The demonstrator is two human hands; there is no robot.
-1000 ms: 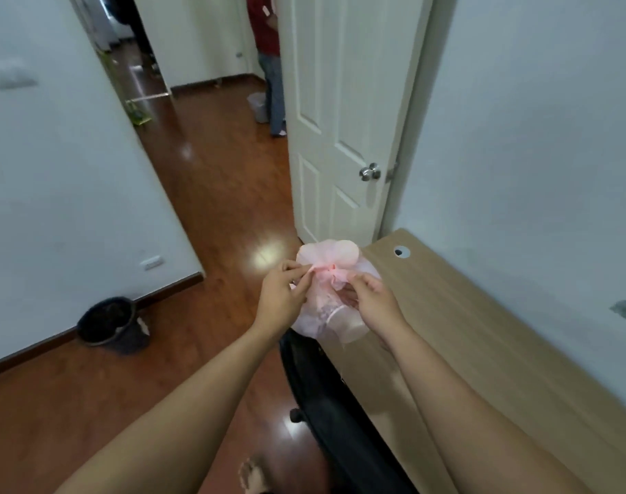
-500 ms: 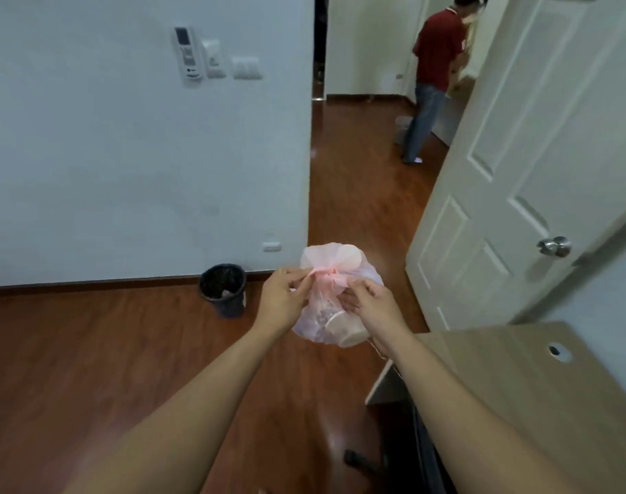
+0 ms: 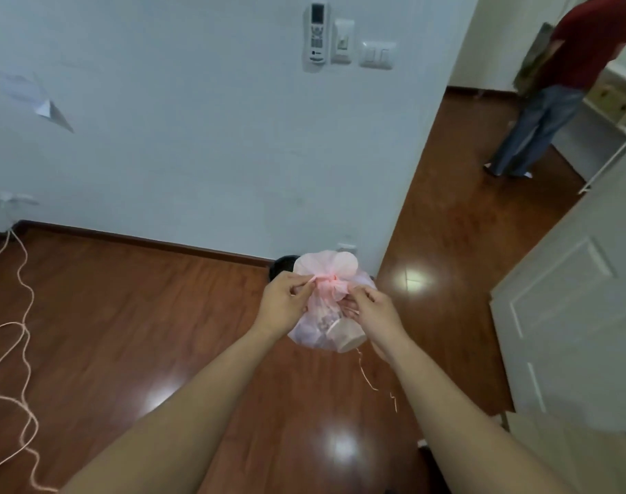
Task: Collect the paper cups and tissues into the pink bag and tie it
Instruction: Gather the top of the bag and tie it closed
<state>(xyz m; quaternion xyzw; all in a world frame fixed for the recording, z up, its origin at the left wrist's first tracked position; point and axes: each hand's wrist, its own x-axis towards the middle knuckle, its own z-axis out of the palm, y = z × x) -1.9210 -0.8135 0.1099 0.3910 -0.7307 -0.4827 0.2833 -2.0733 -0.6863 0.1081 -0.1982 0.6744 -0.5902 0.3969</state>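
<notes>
Tying nearly done: pink bag (image 3: 327, 308) gathered at neck, paper cup (image 3: 345, 335) inside; left hand (image 3: 285, 303) and right hand (image 3: 374, 308) pinch string (image 3: 363, 369) ends, knot unfinished.

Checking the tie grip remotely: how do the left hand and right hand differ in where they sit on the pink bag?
The left hand pinches the gathered neck of the pink bag at knot height; the right hand sits lower, beside the paper cup inside. A thin string dangles below the right hand, none below the left. Both hold the bag in mid-air.
</notes>
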